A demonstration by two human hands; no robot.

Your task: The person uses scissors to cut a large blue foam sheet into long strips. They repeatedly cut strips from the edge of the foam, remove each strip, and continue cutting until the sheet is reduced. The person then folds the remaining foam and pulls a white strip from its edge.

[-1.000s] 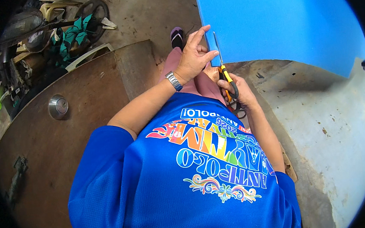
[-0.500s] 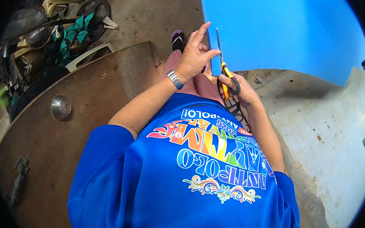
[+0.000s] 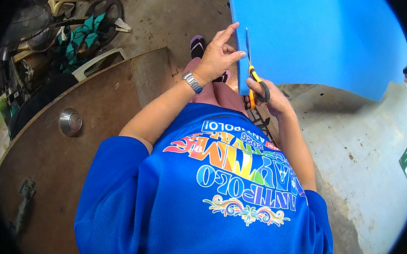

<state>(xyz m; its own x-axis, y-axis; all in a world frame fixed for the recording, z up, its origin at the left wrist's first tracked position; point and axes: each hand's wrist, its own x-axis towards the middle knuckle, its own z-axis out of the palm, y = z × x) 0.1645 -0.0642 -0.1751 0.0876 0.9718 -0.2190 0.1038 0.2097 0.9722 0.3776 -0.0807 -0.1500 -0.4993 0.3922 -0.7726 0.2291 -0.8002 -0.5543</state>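
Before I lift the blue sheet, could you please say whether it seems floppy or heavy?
The blue sheet will probably flex, as its near edge looks curved; its foam-like surface suggests it is likely light for its size.

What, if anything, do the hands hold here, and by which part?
The right hand holds the scissors by their yellow-and-black handles. The left hand is at the left edge of the blue sheet; whether it grips cannot be told.

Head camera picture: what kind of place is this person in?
Maybe a home workshop or storage corner. The floor looks like stained concrete, odds and ends are heaped at the upper left, and the right hand holds scissors at a big blue sheet.
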